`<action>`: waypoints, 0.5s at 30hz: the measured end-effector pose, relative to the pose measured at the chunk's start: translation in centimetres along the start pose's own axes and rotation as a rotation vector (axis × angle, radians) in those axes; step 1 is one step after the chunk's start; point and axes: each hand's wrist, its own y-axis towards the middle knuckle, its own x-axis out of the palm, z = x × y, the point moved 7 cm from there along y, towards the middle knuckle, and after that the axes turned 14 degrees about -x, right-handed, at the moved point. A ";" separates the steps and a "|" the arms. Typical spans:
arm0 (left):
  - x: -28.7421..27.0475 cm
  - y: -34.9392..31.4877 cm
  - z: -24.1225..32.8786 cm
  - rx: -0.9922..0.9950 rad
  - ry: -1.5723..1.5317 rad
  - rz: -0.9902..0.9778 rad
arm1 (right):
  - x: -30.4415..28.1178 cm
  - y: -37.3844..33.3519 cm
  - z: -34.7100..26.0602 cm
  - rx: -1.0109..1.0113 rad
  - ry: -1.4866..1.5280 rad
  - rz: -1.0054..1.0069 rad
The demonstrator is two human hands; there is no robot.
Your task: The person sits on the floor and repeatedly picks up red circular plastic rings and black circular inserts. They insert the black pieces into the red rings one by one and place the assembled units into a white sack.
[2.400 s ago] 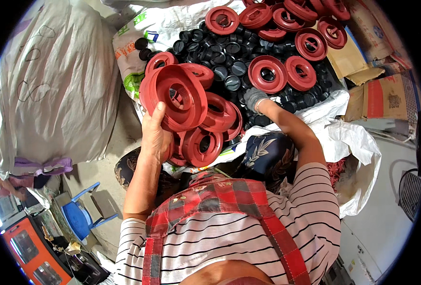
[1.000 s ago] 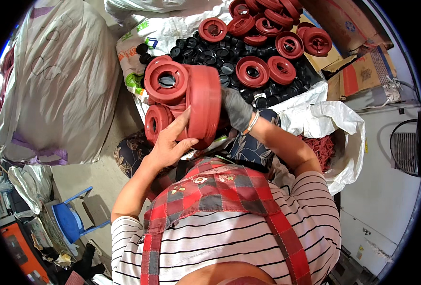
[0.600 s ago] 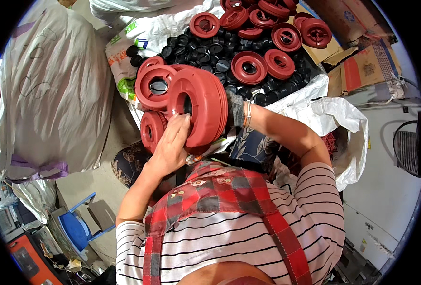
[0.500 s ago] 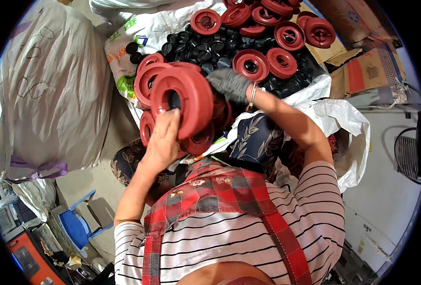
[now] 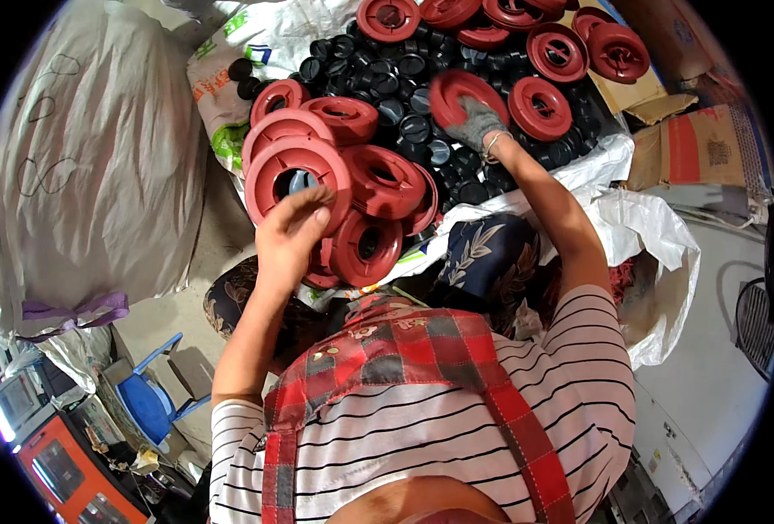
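My bare left hand (image 5: 291,240) is over the near edge of a red plastic ring-shaped part (image 5: 263,162), its fingers slightly apart and not wrapped round it. In that part's central hole sits a black cap (image 5: 302,181). Several more red parts, such as one part (image 5: 387,182) just to the right, lie heaped beneath and around it. My right hand (image 5: 476,125), in a grey glove, grips another red ring-shaped part (image 5: 446,92), slightly blurred, above a spread of black caps (image 5: 391,111). The glove hides part of that ring's lower edge.
More red parts (image 5: 540,108) lie on the caps at the far right. A white woven sack (image 5: 256,26) lies beneath the caps. A large full white sack (image 5: 99,192) stands left. Cardboard boxes (image 5: 697,148) and an opened white bag (image 5: 666,253) are at the right.
The red part under my left hand has gone from tilted up in its grip to lying on the heap. My right hand has moved right and taken hold of another red part.
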 end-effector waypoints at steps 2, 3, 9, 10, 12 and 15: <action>2.8 2.0 0.4 -0.087 -0.434 -0.179 | -5.3 -2.4 -8.2 -0.389 0.299 0.141; 4.2 3.0 0.8 -0.069 -0.628 -0.234 | -7.5 -4.2 -12.2 -0.555 0.298 0.094; 7.7 6.3 2.6 -0.226 -0.728 -0.305 | -10.2 -7.2 -16.7 -0.632 0.783 0.081; 7.5 6.1 2.2 -0.194 -0.724 -0.278 | -8.5 -5.6 -13.6 -0.490 0.891 0.155; 7.2 5.3 2.3 -0.218 -0.709 -0.263 | -5.1 -3.1 -7.5 -0.233 0.694 0.152; 6.6 4.1 2.3 -0.207 -0.665 -0.230 | 4.0 -2.7 -0.3 -0.070 -0.134 -0.298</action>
